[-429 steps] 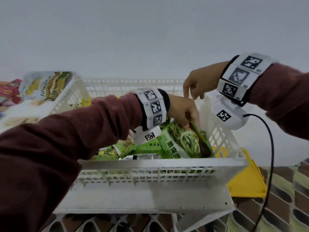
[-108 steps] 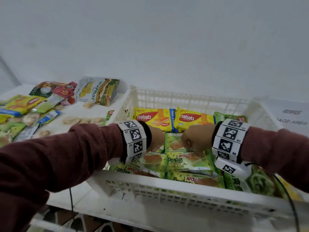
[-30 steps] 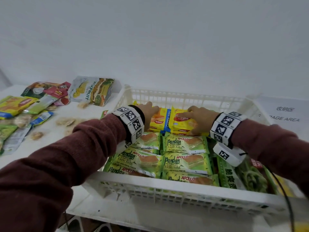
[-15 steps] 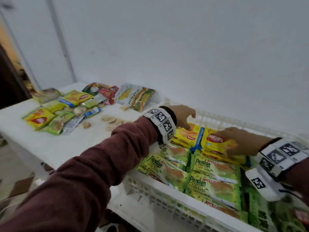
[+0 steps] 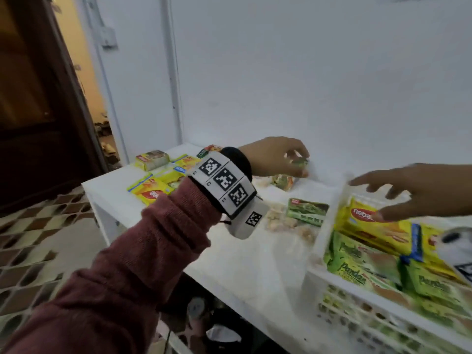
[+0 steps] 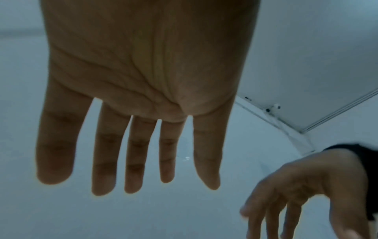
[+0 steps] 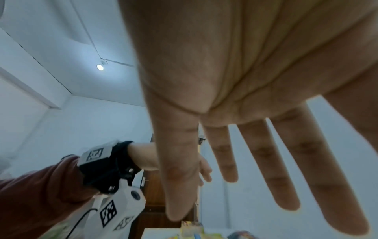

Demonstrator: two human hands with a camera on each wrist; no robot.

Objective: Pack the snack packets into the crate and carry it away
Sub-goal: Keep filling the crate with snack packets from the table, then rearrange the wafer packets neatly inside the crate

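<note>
Left hand (image 5: 272,155) spread over a jackfruit pouch (image 5: 283,180) on the bench (image 5: 245,254), possibly touching it, right hand (image 5: 419,191) splayed above the packed crate (image 5: 357,325).

White worktop (image 5: 245,254), standing against a white wall. At its right end, a white slotted crate (image 5: 362,325) resting directly on the surface. Just left of the crate, a green packet (image 5: 307,212) lying flat, with small pale snack pieces (image 5: 281,221) scattered beside it. Further back, a green-and-orange pouch (image 5: 283,181) near the wall. At the far left end, several yellow packets (image 5: 150,191) lying close together, and one yellow block-shaped pack (image 5: 152,159) at the corner.
</note>
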